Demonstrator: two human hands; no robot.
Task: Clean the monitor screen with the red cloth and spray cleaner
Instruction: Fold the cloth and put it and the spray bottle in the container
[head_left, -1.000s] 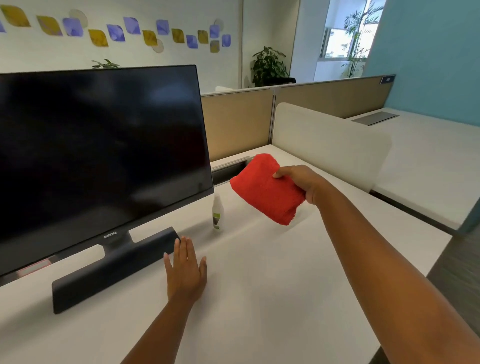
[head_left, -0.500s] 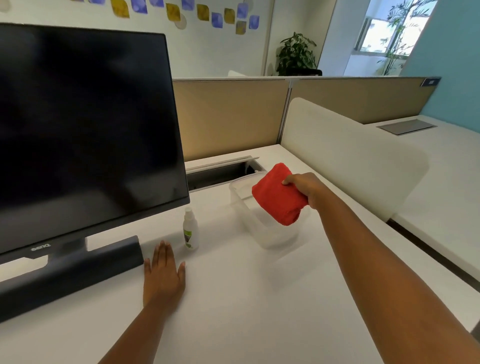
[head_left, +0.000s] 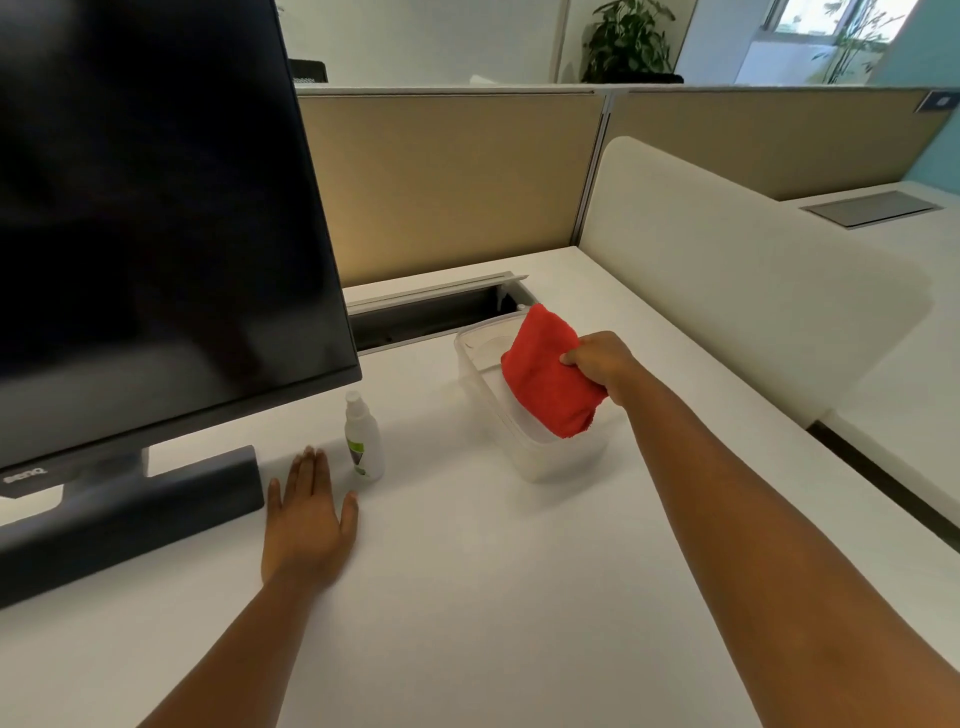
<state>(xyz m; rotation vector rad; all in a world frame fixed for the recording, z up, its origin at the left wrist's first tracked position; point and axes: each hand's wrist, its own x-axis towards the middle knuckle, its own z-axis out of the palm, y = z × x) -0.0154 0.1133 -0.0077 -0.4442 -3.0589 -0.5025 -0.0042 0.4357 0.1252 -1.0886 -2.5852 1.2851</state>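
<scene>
The dark monitor (head_left: 150, 218) stands at the left on its black base (head_left: 130, 512). A small white spray bottle (head_left: 362, 441) stands upright on the desk just right of the base. My left hand (head_left: 309, 519) lies flat on the desk, fingers apart, beside the bottle and not touching it. My right hand (head_left: 605, 364) grips the folded red cloth (head_left: 548, 376) and holds it over a clear plastic container (head_left: 524, 447), with the cloth's lower end hanging inside the rim.
An open cable slot (head_left: 431, 317) is cut into the white desk (head_left: 519, 597) behind the container. Tan partition panels (head_left: 452, 182) close off the back, and a white curved divider (head_left: 727, 280) runs along the right side.
The view has turned right and closer to the desk. My right hand has carried the red cloth down over the clear container. My left hand has stayed flat on the desk.
</scene>
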